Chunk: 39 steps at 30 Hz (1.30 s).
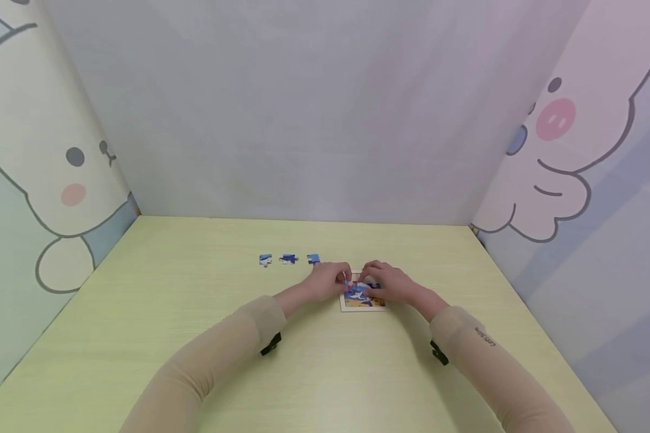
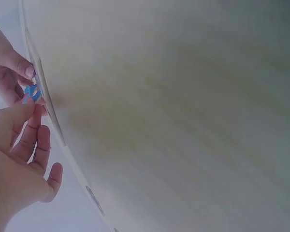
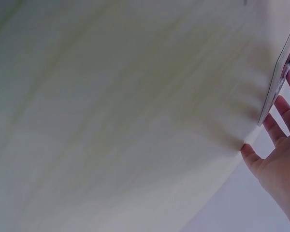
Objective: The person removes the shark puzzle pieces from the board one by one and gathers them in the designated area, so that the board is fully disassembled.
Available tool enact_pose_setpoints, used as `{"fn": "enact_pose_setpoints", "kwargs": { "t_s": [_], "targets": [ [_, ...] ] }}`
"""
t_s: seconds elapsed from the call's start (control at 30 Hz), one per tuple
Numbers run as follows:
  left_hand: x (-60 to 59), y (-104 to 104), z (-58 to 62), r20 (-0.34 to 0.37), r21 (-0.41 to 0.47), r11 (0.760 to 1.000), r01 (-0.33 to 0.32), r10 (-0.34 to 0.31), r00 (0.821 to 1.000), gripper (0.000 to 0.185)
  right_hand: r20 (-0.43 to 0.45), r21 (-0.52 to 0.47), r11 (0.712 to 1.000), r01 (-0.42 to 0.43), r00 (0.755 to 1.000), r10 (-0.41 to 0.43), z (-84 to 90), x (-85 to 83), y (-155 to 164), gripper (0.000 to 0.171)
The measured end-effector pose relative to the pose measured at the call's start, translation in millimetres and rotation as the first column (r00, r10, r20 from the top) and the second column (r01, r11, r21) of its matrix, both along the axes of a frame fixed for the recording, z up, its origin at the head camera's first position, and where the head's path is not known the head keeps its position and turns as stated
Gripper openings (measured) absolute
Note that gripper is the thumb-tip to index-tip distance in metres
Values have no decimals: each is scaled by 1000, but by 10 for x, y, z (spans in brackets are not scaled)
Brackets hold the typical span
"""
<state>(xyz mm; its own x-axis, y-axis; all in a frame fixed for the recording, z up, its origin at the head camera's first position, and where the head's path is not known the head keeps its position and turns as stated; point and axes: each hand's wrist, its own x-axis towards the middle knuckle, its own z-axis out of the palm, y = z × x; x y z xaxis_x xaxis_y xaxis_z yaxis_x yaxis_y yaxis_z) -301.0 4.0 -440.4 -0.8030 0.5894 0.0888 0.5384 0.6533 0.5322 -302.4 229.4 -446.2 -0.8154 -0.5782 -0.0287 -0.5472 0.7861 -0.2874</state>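
Note:
A small jigsaw puzzle in a white-edged tray lies on the table, its picture in blue, white and yellow. My left hand is at the tray's left side. In the left wrist view, its thumb and index finger pinch a blue and red puzzle piece at the tray, the other fingers loosely bent. From the right, my right hand reaches over the tray, with fingers on the picture. The right wrist view shows these fingers spread along the tray's edge, one fingertip on the table. Part of the picture is hidden under both hands.
Three loose puzzle pieces lie in a row left of the tray: a left one, a middle one and a right one close to my left hand. Cloth walls with cartoon animals border the pale yellow table.

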Motion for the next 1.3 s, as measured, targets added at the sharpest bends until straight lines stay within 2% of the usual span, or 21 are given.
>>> {"fn": "enact_pose_setpoints", "kwargs": {
  "t_s": [0.2,0.47,0.8,1.1,1.3],
  "targets": [
    [13,-107,109,73,70,998,7,-12,997,12,0,22,1000,0,1000,0,13,-1,-10,26],
    [-24,-283,206,105,89,995,44,-53,993,11,8,31,999,11,1000,-11,7,-16,-9,26],
    [16,-566,342,117,113,993,41,-54,992,10,0,30,1000,-11,1000,11,7,-8,-10,27],
    [3,-843,410,136,143,988,50,-69,988,11,-3,5,1000,-27,1000,27,36,25,-6,26],
    [-33,-1058,374,132,156,987,36,-57,990,11,-14,10,999,-37,999,37,23,22,-4,27]
  ]
}}
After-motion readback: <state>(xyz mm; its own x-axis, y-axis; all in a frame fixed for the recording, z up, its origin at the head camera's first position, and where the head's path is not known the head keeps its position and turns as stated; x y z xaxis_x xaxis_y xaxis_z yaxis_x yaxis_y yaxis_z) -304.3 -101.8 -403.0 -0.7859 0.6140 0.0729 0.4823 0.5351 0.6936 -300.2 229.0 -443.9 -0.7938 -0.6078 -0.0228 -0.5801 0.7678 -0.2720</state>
